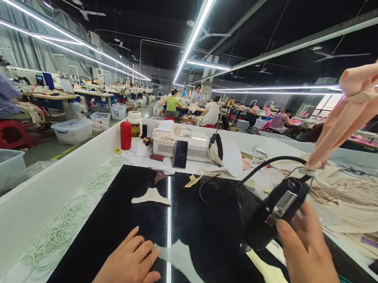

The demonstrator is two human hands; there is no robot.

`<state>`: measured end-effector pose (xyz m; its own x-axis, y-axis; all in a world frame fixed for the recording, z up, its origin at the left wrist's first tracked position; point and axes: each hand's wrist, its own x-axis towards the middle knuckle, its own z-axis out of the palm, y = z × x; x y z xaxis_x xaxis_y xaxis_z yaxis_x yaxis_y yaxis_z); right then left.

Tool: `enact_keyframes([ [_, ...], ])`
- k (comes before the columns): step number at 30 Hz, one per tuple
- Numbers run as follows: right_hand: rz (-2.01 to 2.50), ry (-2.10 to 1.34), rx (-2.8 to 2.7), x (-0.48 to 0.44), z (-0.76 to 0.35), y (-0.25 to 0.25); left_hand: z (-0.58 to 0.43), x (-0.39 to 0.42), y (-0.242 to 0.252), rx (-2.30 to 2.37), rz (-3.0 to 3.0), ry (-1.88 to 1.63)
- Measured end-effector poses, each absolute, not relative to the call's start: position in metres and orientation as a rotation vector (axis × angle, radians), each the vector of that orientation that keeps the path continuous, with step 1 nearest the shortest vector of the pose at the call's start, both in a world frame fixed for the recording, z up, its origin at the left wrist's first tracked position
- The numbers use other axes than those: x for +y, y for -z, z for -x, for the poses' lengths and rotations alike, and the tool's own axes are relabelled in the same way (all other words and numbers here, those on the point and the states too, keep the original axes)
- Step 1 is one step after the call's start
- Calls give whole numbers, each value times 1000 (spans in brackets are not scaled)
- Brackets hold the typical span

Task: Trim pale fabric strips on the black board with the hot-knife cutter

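Our right hand (310,250) grips a black corded tool (271,215); our left hand (131,264), fingers slightly spread, touches a pale grey-green curved piece (188,267) toward the glossy black surface's (217,219) near edge, seemingly unfinished.

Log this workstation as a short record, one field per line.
Left hand: palm down, fingertips at the edge of a pale grey piece
Right hand: gripping a black handheld tool
Above tool: knotted pink strips
Surface: black board
Other pieces: white piece, pale yellow piece
Left edge: pale green loops
Behind board: red container, phone
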<state>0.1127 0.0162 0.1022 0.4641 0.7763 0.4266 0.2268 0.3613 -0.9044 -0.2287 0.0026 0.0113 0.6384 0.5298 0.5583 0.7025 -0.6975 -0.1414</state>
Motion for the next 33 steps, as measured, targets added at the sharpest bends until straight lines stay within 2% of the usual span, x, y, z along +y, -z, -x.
enact_keyframes([
  [3,1196,-643,-1063,24,-102,-101,226,2,-7,-1010,2497,692],
  [10,986,-606,-1266,33,-47,-100,219,-1,1,-1051,2442,769],
  [18,625,-834,-1154,43,29,-86,214,-5,-5,-1119,2470,695],
  [33,499,-933,-1145,49,71,-71,214,-6,-9,-1139,2529,756],
])
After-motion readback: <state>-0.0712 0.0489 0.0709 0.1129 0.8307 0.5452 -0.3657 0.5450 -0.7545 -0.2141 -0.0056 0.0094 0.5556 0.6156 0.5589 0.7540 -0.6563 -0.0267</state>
